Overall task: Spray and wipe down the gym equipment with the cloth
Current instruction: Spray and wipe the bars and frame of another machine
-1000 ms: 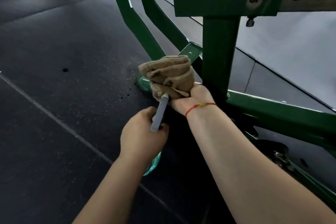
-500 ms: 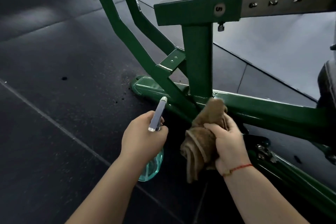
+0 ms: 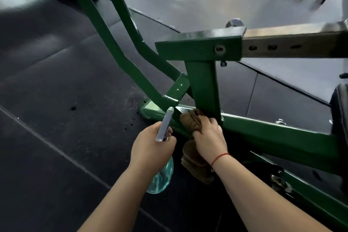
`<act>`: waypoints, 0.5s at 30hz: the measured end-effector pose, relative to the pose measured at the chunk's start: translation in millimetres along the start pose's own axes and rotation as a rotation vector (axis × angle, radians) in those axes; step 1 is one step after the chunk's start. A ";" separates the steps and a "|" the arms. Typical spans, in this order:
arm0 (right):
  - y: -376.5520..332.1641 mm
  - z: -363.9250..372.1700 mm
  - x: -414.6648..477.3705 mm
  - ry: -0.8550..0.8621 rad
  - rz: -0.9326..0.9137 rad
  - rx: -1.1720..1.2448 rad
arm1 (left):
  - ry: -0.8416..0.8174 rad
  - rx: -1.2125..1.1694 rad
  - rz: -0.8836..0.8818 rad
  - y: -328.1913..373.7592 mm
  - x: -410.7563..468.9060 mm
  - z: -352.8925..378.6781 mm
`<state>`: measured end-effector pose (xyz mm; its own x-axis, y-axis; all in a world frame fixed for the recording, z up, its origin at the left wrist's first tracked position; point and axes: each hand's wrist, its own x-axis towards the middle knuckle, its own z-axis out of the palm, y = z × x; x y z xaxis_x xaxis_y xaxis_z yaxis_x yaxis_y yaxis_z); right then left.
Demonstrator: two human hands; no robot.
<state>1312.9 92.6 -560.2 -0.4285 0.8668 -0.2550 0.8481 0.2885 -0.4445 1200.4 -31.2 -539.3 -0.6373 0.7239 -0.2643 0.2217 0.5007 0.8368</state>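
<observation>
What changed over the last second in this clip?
The right hand brought the cloth, held up bunched a second ago, down onto the base rail at the foot of the upright post, and now presses it there. The left hand kept its grip on the spray bottle.

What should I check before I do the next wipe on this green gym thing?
1. Cloth held: ok, the right hand grips it.
2. Cloth on the metal: ok, it presses on the low green bar at the foot of the upright post.
3. Spray bottle held: ok, the left hand grips it.
4. Liquid left in the bottle: cannot tell.
5. Bar already wet: cannot tell; the shiny patch beside the cloth may be glare.
6. Room to wipe rightward along the bar: ok, nothing blocks that stretch.
</observation>
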 end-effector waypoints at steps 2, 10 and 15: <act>-21.4 -5.6 0.2 0.024 -0.102 0.060 | 0.039 -0.031 -0.037 2.6 1.0 -8.4; -66.7 -0.5 -14.3 0.477 -0.437 -0.023 | 0.171 0.001 -0.145 -9.8 -2.1 -54.0; -82.9 0.6 16.1 0.469 -0.607 -0.227 | 0.219 -0.024 -0.162 -12.9 1.8 -48.8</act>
<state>1235.5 82.4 -528.1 -0.7027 0.5982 0.3851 0.5734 0.7966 -0.1911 1160.4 -59.5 -527.2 -0.8080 0.5142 -0.2875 0.0879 0.5878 0.8042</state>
